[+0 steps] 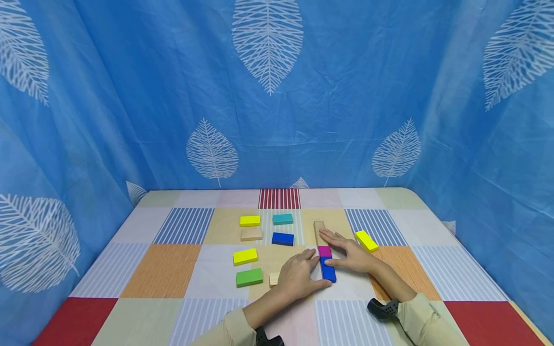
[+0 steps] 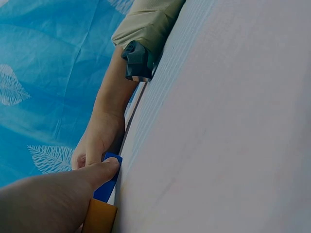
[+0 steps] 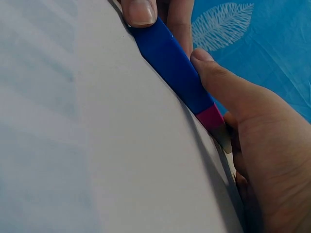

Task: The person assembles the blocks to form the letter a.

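Skewing twd worktop's [image 1: 446, 269] R edge was risked if row's blue block [image 1: 328, 273] overpushed; L hand [image 1: 298, 274], R hand [image 1: 352, 255] fingers part-spread, nil gripped.

Patchwork-covered table [image 1: 212, 269]: a row of blocks [image 1: 324, 251] lies between left hand [image 1: 298, 275] and right hand [image 1: 356, 256], with a green block [image 1: 249, 278] left of both.
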A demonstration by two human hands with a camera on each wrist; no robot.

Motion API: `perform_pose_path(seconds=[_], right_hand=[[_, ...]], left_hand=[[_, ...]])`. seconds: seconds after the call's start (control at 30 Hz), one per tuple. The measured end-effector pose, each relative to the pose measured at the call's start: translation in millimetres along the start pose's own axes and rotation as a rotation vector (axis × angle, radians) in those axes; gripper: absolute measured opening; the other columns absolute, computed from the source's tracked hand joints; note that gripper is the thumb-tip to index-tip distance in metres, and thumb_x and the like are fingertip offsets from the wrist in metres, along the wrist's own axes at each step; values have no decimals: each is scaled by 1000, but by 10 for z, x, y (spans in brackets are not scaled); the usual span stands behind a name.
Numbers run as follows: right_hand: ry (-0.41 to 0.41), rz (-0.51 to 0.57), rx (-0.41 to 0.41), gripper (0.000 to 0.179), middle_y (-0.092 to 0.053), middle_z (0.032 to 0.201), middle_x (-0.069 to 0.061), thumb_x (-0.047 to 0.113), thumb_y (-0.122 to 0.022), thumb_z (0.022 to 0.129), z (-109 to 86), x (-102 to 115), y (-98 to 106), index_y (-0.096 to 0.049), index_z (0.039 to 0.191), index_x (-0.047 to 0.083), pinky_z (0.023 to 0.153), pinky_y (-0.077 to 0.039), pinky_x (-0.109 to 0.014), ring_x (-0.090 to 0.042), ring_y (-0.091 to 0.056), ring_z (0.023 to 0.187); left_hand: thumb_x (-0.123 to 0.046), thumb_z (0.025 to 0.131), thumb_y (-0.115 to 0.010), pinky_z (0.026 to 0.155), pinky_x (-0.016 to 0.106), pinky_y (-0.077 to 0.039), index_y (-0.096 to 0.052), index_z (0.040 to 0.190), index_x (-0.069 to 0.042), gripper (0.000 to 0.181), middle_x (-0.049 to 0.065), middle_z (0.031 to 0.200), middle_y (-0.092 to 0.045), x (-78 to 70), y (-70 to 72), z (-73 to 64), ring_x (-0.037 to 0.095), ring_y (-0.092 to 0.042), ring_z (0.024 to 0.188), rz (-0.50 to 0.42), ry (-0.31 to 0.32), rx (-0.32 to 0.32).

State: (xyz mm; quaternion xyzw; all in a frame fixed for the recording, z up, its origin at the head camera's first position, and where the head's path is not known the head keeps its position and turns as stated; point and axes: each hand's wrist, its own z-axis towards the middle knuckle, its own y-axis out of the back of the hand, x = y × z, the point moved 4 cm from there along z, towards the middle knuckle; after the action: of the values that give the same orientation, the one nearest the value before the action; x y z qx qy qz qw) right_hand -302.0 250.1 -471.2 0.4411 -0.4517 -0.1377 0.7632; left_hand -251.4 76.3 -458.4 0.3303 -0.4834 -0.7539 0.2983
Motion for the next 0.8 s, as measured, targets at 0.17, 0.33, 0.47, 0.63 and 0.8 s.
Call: perform_pose_path(seconds=[0.17, 0.33, 0.47, 0.63, 0.8], right_hand=[[10, -3, 2, 76, -29, 148, -7, 45, -66, 81, 1, 16, 2, -36, 143, 12, 105, -19, -56, -33, -23, 134], [18, 27, -6, 63, -30, 148, -8, 38, -59, 89, 9, 15, 13, -37, 142, 12, 105, -19, -56, -32, -23, 135], [19, 71, -11, 53, -30, 147, -7, 30, -53, 94, 19, 3, 19, -38, 141, 12, 106, -18, -55, -31, -22, 135], [28, 64, -9, 52, -30, 147, -8, 28, -53, 94, 24, -8, 14, -38, 141, 11, 106, -18, -54, -30, -23, 135], [29, 55, -9, 53, -30, 148, -7, 29, -53, 94, 25, -20, 5, -38, 141, 11, 106, -19, -53, -30, -23, 135]], left_hand=[[-63, 73, -64, 94, 34, -43, -63, 120, -12, 70, 4, 127, -56, 2, -7, -6, 17, -50, 119, -2, -1, -1], [-63, 73, -63, 95, 33, -42, -63, 120, -12, 70, 4, 128, -55, 1, 1, 0, 17, -49, 119, -6, 2, 6], [-63, 74, -63, 95, 33, -42, -64, 120, -12, 69, 5, 128, -55, 2, 3, 4, 17, -49, 120, -11, 4, 12], [-62, 74, -64, 96, 34, -42, -64, 120, -11, 69, 5, 128, -55, 5, 7, 3, 17, -49, 120, -9, 3, 12], [-62, 74, -64, 96, 33, -42, -64, 120, -11, 69, 5, 128, -55, 2, 6, 2, 17, -49, 120, -10, 4, 12]])
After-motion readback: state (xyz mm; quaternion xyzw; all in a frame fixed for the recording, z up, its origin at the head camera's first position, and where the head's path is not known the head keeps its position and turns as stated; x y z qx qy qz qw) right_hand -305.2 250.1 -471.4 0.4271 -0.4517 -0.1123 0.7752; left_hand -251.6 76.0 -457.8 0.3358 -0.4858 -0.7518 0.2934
